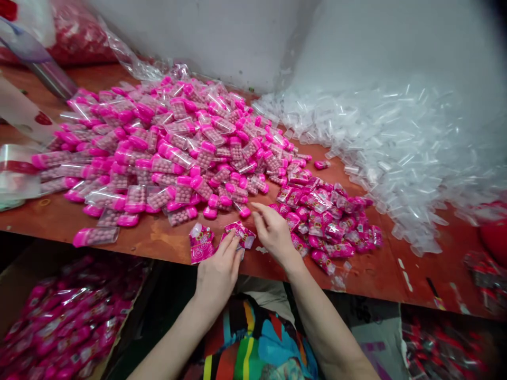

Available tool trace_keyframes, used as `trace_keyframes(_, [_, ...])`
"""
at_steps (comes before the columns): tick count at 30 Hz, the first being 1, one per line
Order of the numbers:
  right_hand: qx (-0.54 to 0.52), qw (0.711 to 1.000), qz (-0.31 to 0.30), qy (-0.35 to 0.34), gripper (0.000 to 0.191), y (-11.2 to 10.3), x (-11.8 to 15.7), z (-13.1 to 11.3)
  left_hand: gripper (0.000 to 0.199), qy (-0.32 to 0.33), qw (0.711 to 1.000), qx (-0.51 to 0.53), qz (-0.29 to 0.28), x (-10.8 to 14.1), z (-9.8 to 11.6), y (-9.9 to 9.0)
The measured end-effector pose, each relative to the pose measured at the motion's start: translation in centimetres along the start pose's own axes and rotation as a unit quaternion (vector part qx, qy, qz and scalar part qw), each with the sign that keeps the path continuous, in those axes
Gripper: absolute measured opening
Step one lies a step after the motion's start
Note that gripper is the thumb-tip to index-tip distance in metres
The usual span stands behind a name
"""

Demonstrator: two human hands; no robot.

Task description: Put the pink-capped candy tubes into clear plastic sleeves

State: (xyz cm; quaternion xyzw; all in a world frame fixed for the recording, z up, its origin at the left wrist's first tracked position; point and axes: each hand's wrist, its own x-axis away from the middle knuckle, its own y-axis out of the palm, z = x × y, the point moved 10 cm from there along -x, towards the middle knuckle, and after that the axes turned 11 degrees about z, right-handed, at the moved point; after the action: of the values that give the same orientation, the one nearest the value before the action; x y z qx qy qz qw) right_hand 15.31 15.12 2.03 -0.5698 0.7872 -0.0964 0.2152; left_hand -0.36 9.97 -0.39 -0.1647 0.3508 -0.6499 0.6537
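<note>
Below a pale wall (237, 31), near the front of a reddish-brown tabletop (158, 237), the left hand (219, 261) touches a pink printed wrapper (244, 233), right hand (274, 235) beside it; I cannot tell whether either grips.

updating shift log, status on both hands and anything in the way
Left hand on pink packet, partly covering it. Right hand near pink-capped tube, grip unclear. Second packet close by left hand, possible snag.

mound of pink-capped clear plastic tubes (174, 153) blocks back-left, fyi. narrow lane btwn the shiny pink printed packets (328, 221) & the clear plastic pcs (380, 142) heaped behind, plus bare flat red-brown bench (388, 269) front-rt.
</note>
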Motion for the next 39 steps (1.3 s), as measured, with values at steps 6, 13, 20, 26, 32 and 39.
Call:
trace_keyframes(6, [0.4, 0.904, -0.087, -0.119, 0.047, 6.3, -1.2, 0.6, 0.038, 0.075, 0.979, -0.187, -0.045, 1.0, -0.1, 2.1])
trace_keyframes(13, [0.049, 0.996, 0.073, 0.003, 0.036, -1.1, -0.6, 1.7, 0.037, 0.062, 0.985, -0.153, -0.042, 0.2, 0.9, 2.3])
trace_keyframes(20, [-0.404, 0.86, 0.09, 0.299, 0.021, -2.6, 4.2, 6.1, 0.038, 0.104, 0.975, -0.184, -0.074, 0.4, 1.5, 4.5])
trace_keyframes(26, [-0.472, 0.81, 0.069, 0.342, 0.021, -2.0, 7.2, 6.4, 0.034, 0.12, 0.988, -0.092, 0.028, 0.3, 2.8, 1.6])
trace_keyframes(32, [-0.433, 0.827, 0.05, 0.354, 0.027, -1.8, 7.6, 6.8, 0.038, 0.219, 0.974, 0.004, 0.059, 1.1, 4.0, -0.2])
trace_keyframes(39, [-0.404, 0.833, 0.029, 0.377, 0.043, -0.6, 8.1, 6.5, 0.041, 0.257, 0.966, 0.038, -0.004, 2.0, 3.9, 1.1])
